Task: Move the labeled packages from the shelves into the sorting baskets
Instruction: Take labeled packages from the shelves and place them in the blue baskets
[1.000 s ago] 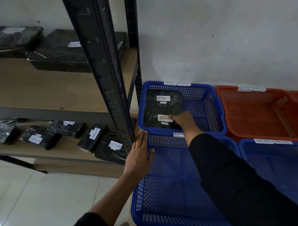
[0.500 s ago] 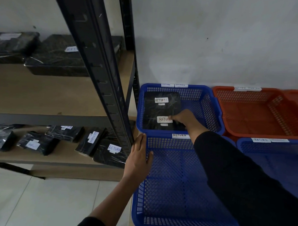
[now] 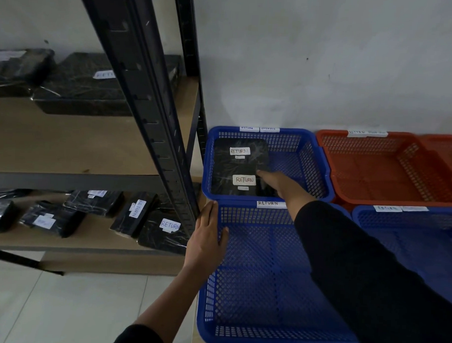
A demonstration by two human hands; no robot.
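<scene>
Two black wrapped packages with white RETURN labels lie in the far blue basket (image 3: 294, 132), one at the back (image 3: 249, 146) and one in front (image 3: 227, 183). My right hand (image 3: 278, 184) reaches into that basket, and its straight fingers touch the front package's right edge. My left hand (image 3: 206, 235) rests flat on the left rim of the near blue basket (image 3: 264, 339), which holds nothing. Several more labeled black packages sit on the lower shelf; the nearest (image 3: 162, 236) reads RETURN. Two larger packages (image 3: 83, 90) lie on the upper shelf.
The black metal shelf upright (image 3: 154, 121) stands between the shelves and the baskets. A red basket (image 3: 399, 201) sits at the far right, with another blue basket (image 3: 446, 210) in front of it. Pale floor tiles show at lower left.
My right hand's fingers have straightened out along the front package in the far blue basket. My left hand has stayed on the near basket's rim. The view has shifted slightly.
</scene>
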